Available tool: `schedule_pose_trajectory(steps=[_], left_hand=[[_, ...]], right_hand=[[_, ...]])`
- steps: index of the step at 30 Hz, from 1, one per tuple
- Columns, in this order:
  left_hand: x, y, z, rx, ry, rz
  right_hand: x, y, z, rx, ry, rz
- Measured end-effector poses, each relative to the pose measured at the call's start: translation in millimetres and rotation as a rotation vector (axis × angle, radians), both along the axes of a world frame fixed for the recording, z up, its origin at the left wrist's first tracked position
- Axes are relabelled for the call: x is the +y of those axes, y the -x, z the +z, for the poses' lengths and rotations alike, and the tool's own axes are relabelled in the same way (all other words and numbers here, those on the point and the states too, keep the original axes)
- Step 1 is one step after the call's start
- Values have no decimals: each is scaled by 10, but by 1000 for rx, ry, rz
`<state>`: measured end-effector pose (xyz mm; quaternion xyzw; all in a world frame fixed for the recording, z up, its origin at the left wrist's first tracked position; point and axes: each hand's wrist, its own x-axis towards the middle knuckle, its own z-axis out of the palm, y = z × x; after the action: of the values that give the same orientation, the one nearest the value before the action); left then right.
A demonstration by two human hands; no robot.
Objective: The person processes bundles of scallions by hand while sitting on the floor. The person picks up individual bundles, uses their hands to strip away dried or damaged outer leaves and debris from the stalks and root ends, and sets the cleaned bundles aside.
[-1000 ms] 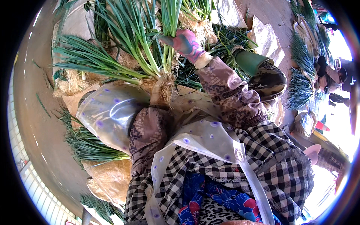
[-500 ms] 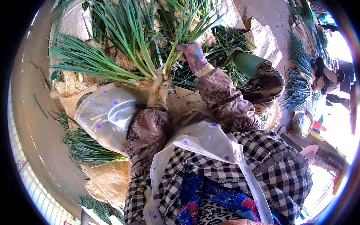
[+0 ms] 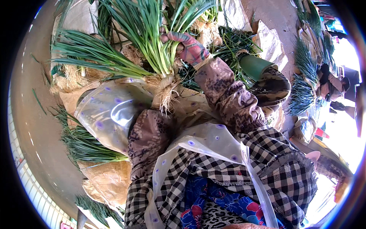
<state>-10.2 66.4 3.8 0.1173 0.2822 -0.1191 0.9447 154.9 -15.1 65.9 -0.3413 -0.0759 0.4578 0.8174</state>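
- One green onion bunch (image 3: pixel 152 49), center, long axis near upright: roots down toward person, leaves fanning up/away.
- Right hand (image 3: pixel 188 47) gloved, closed round stalks.
- Left hand hidden behind roots; grip can't tell.

1 head-worn fisheye view, steeply downward, close over hands (image 3: pixel 190 47) and lap

Bare concrete floor (image 3: pixel 34 126) lay open along the left, crossed only by stray leaves. Ahead, heaped scallion bunches (image 3: pixel 95 57) with matted roots blocked reach, and the upright bunch (image 3: pixel 152 42) fanned across the middle. The plastic apron (image 3: pixel 110 110) covered the lap. To the right, a green boot (image 3: pixel 255 65) and more scallion piles (image 3: pixel 301 95) crowded the ground.
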Motion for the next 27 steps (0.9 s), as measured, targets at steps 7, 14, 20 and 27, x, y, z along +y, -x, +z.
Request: schedule_pose_trajectory(steps=[7,14,20,27], left_hand=[[61,1,-66,-481,401,28],[118,-20,-159,-546,389,-14],[78,-54,-291,-378,335,-69],[-203,-58,-143,-254,-408,54]], right_hand=[[-129,-15,-103,-151,-30,49],[-330,300,-247,-524,190,183],[-617,518,-295,-483,392,50],[-976,459,-534,-211,621,-39]])
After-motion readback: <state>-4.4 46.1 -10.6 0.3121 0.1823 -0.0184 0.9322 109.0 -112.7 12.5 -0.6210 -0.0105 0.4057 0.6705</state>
